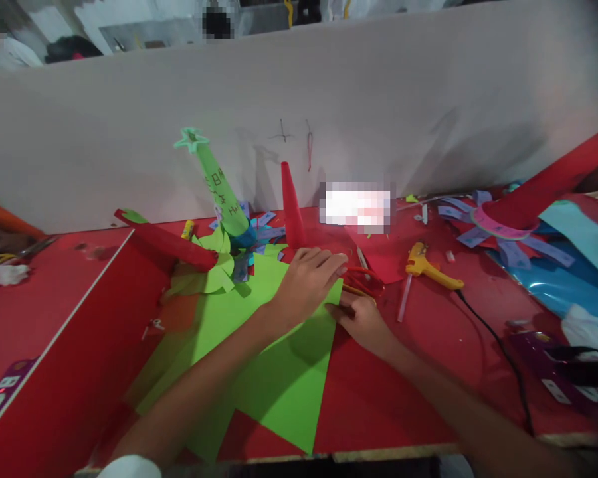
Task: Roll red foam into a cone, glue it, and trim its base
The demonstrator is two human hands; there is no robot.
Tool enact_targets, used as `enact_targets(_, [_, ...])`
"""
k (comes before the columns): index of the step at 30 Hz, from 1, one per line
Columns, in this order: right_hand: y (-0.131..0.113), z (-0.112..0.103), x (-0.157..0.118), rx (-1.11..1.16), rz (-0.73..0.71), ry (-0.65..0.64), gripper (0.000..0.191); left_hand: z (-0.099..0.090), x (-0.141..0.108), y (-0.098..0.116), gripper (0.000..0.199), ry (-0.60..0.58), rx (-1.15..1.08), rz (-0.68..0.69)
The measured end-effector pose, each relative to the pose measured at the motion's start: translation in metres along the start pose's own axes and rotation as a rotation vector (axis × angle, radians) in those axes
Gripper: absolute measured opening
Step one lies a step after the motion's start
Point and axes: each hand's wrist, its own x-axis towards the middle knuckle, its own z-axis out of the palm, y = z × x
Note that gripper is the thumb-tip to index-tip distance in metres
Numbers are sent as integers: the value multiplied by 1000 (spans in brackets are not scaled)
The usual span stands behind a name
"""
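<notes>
A bright green paper sheet (284,378) lies under my hands, with more green paper (214,345) to its left. My left hand (306,282) is closed at the far right corner of the sheet, its fingers bent and together; the fingertips are partly hidden. Just nearer to me, my right hand (366,325) pinches the sheet's right edge, thumb on top and the other fingers mostly out of sight. Red-handled scissors (373,282) lie right beyond my hands. A narrow red paper cone (292,212) stands behind the sheet.
A yellow glue gun (431,267) with a black cord lies to the right. At the back left leans a green paper tube (222,189) with writing and a star top. A red board (80,345) stands on the left. A grey partition (179,99) closes off the back.
</notes>
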Motion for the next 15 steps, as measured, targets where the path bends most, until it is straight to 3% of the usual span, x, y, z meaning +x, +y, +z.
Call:
enact_targets(4, [1, -10, 1, -206, -62, 294, 18, -9, -33, -2, 31, 113, -32, -65])
enact_targets(7, [5, -23, 4, -268, -43, 472, 15, -12, -72, -12, 37, 109, 35, -166])
enact_targets(11, [13, -38, 9, -275, 22, 601, 17, -10, -121, -28, 48, -62, 208, -236])
enact_targets(15, [25, -43, 15, -138, 76, 604, 17, -11, -146, -42, 61, -245, 401, -263])
